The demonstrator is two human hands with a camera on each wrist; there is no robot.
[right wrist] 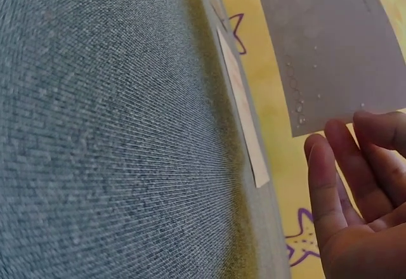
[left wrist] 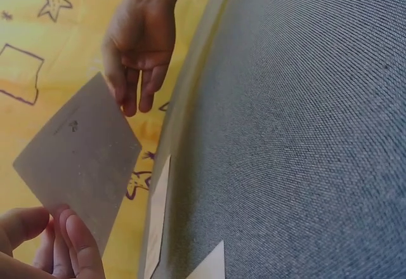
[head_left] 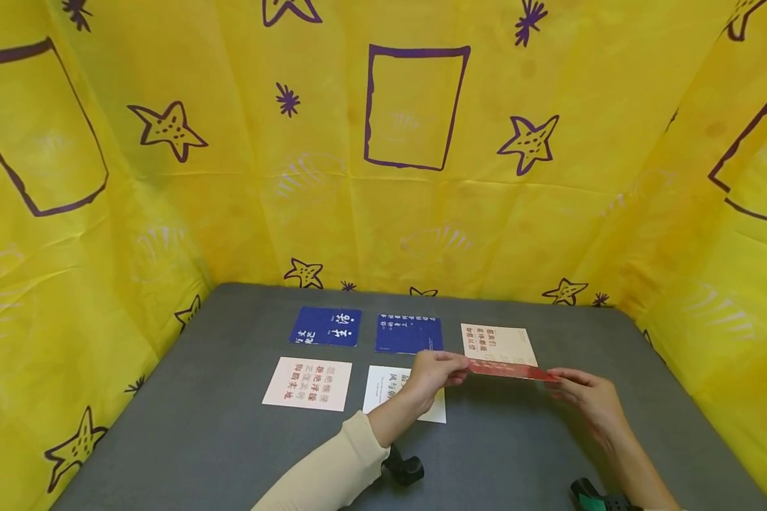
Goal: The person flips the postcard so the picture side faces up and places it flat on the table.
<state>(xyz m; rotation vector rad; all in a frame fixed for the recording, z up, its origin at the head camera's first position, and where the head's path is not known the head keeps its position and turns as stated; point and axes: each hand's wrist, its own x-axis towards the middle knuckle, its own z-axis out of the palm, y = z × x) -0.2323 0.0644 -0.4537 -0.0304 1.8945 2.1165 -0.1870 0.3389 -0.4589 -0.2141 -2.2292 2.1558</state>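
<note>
Above the dark table, both hands hold one card, red on its upper face and tilted nearly edge-on in the head view. Thumb and fingers of the left hand pinch its left end. At the opposite end, the fingertips of the right hand pinch the edge. From below, the left wrist view shows the card's plain greyish underside with small print. Droplet-like spots dot that underside in the right wrist view. A white card lies partly hidden under the left forearm.
On the grey table lie two blue cards in the back row, beside a cream card. A pale pink card with red lettering lies front left. Yellow patterned cloth walls in the table's back and sides.
</note>
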